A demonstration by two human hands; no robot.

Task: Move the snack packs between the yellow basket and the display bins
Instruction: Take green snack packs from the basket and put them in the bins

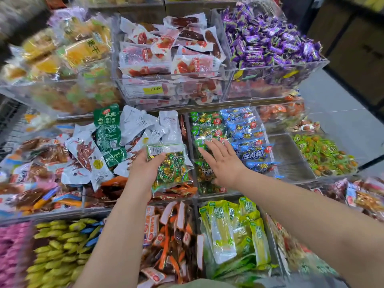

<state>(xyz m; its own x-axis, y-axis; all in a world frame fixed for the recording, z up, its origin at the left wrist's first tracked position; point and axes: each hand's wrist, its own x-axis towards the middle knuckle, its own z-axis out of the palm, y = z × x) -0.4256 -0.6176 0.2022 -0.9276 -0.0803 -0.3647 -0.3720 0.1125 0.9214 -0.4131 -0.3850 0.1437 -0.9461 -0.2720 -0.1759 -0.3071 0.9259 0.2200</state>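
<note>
Crammed bins (291,161) hem left hand (143,165) gripping candy pack (172,167).

head view, looking down, near bins (276,84)

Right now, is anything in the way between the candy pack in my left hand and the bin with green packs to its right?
Only your right hand, spread open over the bin. The pack in your left hand is just beside it; nothing else visible blocks it.

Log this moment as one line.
left hand: holds green candy pack | right hand: open, over binned green packs | stage: pack not yet placed
</note>
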